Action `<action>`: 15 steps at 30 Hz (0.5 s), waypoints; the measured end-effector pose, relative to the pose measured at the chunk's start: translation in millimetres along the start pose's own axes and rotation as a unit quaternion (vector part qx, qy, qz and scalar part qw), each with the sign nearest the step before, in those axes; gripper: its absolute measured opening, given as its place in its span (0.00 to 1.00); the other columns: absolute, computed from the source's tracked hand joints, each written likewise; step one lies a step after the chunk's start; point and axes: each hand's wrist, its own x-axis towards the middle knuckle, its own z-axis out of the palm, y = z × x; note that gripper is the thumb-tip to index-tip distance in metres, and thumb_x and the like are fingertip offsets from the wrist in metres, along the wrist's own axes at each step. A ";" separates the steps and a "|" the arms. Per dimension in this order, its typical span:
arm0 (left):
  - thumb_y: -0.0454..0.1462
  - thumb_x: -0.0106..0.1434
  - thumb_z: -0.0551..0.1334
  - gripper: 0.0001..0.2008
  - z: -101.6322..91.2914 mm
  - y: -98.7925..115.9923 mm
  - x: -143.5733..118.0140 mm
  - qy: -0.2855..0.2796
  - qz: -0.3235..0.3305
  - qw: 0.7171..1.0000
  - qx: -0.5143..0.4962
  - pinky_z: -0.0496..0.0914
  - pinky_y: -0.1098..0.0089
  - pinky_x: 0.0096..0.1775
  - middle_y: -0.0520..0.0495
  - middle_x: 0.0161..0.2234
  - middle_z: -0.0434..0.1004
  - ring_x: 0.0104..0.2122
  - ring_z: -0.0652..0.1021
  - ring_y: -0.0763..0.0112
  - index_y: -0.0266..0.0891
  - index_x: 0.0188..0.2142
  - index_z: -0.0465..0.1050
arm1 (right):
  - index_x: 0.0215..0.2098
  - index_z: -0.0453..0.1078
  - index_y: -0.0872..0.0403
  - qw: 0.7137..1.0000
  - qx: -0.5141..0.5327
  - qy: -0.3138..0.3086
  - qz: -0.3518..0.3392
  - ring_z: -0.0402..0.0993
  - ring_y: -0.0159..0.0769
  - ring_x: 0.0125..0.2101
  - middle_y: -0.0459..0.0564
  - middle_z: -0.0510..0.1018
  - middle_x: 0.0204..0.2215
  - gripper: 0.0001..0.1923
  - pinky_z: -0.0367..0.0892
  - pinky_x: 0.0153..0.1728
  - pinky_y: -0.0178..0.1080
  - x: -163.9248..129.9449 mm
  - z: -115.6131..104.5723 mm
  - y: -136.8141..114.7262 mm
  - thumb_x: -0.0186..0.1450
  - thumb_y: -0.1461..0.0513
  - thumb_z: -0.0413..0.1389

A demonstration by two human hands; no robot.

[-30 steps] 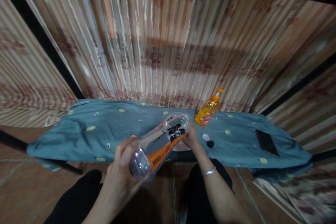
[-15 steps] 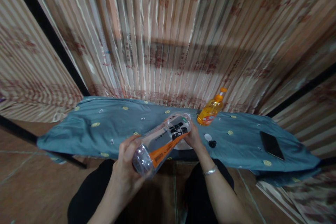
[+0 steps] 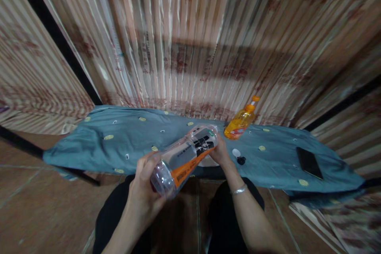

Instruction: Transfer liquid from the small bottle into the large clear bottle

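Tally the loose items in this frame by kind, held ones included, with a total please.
Bottles: 2, clear plastic bottle held in left hand and right hand, orange bottle
Phones: 1, dark phone
Small caps: 2, white cap, black cap
Total: 5

Home room, draped curtain (image 3: 190, 47), cloth-covered table (image 3: 125, 143)

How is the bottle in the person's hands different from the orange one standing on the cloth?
The clear bottle is held on its side by both hands, left hand and right hand; the orange bottle stands untouched on the blue cloth. The clear bottle looks larger, with a black-and-orange label; the orange bottle has an orange cap. Both look plastic.
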 end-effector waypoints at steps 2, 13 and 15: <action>0.33 0.64 0.68 0.43 0.0 -0.9 -1.2 0.004 -0.005 1.000 0.003 0.82 0.66 0.36 0.36 0.58 0.70 0.49 0.83 0.56 0.49 0.73 0.50 | 0.65 0.69 0.51 1.000 0.003 -0.001 -0.002 0.73 0.57 0.66 0.59 0.79 0.62 0.35 0.69 0.68 0.60 -0.8 -0.3 3.1 0.60 0.62 0.67; 0.32 0.63 0.66 0.45 8.2 6.4 2.2 0.029 -0.008 0.999 0.012 0.82 0.56 0.44 0.33 0.58 0.69 0.55 0.78 0.51 0.46 0.75 0.48 | 0.66 0.67 0.50 1.000 0.000 0.002 -0.008 0.74 0.55 0.65 0.58 0.78 0.63 0.38 0.68 0.68 0.60 -1.8 -1.7 8.8 0.58 0.62 0.66; 0.33 0.63 0.66 0.45 9.9 6.2 1.5 0.031 -0.005 0.999 0.013 0.81 0.53 0.47 0.33 0.58 0.69 0.56 0.78 0.50 0.45 0.75 0.48 | 0.65 0.68 0.51 1.000 -0.003 0.003 -0.009 0.73 0.55 0.65 0.59 0.78 0.63 0.35 0.68 0.68 0.59 -1.2 -1.8 6.7 0.59 0.62 0.66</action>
